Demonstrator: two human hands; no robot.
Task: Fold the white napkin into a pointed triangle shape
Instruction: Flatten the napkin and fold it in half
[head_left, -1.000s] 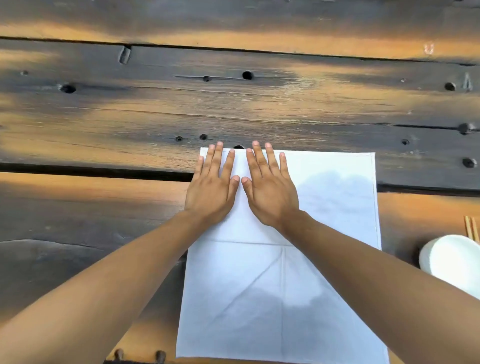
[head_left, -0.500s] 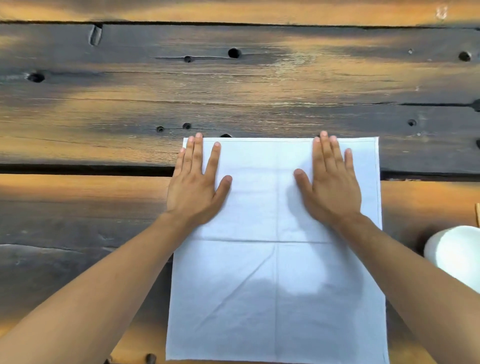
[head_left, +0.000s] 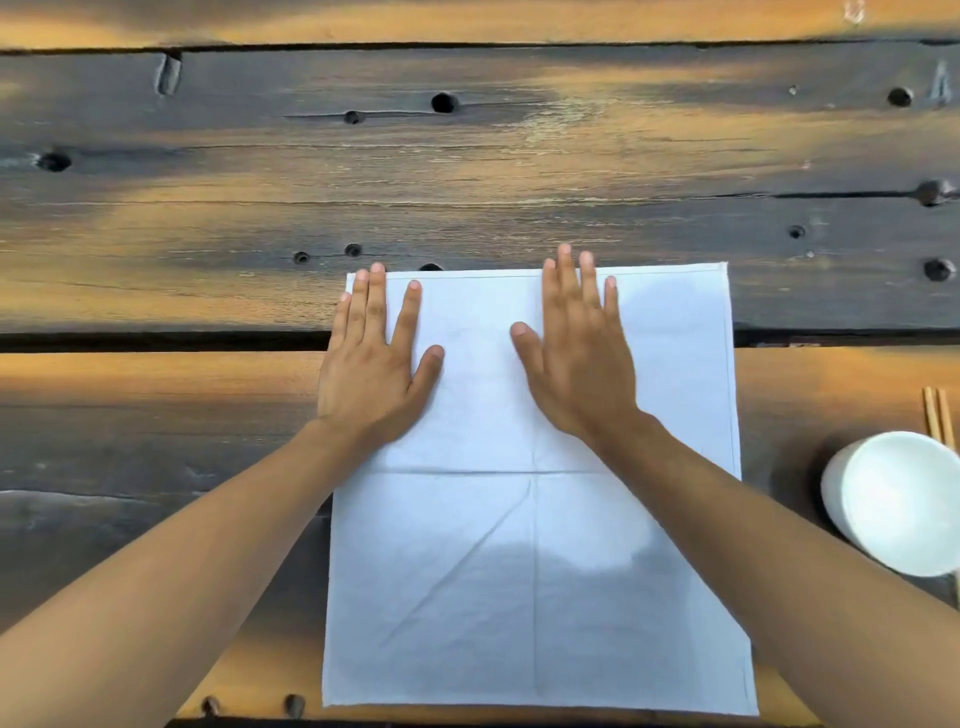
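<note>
The white napkin (head_left: 530, 587) lies flat and unfolded on the wooden table, a square with crease lines across its middle and a diagonal crease in its near left quarter. My left hand (head_left: 374, 364) rests palm down on the napkin's far left corner, fingers spread, its outer edge at the cloth's left border. Flat on the far half near the centre is my right hand (head_left: 576, 358), fingertips reaching just past the far hem. Neither hand holds anything.
The dark plank table (head_left: 467, 171) has a wide gap running under the napkin and several holes. A white bowl (head_left: 898, 504) sits at the right edge, with wooden chopsticks (head_left: 937, 421) just beyond it.
My hands spread apart across the napkin's far half, then my right hand slid back left toward the centre. My left hand stayed near the far left corner.
</note>
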